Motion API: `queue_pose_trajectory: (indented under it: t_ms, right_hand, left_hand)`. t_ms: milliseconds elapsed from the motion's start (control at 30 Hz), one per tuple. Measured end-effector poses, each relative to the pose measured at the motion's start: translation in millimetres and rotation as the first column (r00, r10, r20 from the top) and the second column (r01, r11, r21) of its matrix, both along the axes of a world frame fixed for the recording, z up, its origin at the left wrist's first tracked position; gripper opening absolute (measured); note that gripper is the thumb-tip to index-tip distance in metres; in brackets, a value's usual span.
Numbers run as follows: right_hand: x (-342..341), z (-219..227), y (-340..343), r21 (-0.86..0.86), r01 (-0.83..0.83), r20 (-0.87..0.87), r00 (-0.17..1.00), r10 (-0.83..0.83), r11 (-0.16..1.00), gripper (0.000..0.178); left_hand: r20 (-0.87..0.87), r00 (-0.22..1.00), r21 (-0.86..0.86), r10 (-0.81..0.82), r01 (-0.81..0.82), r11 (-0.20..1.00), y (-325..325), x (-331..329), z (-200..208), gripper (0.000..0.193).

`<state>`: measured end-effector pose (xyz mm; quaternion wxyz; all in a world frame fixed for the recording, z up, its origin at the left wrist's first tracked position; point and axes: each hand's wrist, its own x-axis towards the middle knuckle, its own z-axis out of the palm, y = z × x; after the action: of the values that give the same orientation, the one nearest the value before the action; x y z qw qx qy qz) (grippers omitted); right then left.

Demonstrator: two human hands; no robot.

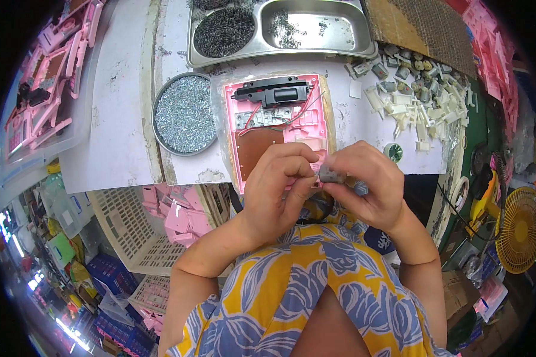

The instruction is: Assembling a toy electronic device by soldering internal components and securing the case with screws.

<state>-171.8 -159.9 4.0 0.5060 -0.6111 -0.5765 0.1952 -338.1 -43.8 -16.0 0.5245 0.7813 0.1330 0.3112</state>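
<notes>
Above the near edge of a pink plastic casing (323, 140), my right hand (372, 184) grips a small grey motor (330, 175) between thumb and fingers. My left hand (280, 184) is closed in a pinch at the left end of the motor. Whatever lies between those left fingertips is too small to make out. In the casing sit a black plastic mechanism (283, 94), a silver metal strip (262, 118) with red wires, and a brown board (259, 152). My hands cover the casing's near right part.
A round dish of small screws (186, 113) stands left of the casing. Behind is a metal tray (315, 50) with dark springs. White plastic parts (420, 116) and grey motors (405, 74) are heaped at right. A crate (125, 232) of pink parts is at lower left.
</notes>
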Motion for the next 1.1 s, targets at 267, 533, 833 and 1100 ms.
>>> queue_pose_trajectory:
  t_ms: [267,533,833,1100]
  right_hand:
    - [31.6,2.9,-14.5,-0.064,0.125,0.160,0.981,-0.113,0.990,0.034]
    - [43.7,12.6,-3.7,-0.116,0.017,0.155,0.988,0.001,0.993,0.029]
    - [41.2,-20.5,45.4,-0.236,0.002,0.150,0.988,0.034,0.972,0.026]
    - [34.1,-23.3,55.4,-0.284,0.089,0.224,0.974,-0.024,0.955,0.024]
  left_hand:
    - [-0.207,0.930,0.619,0.304,-0.116,0.777,47.0,28.5,10.5,0.021]
    - [-0.208,0.914,0.681,0.348,-0.120,0.722,51.8,42.1,-3.9,0.014]
    - [-0.117,0.933,0.234,0.341,-0.308,0.922,59.0,-12.1,-18.7,0.010]
    - [-0.098,0.936,0.298,0.338,-0.297,0.907,61.5,-8.2,-14.7,0.010]
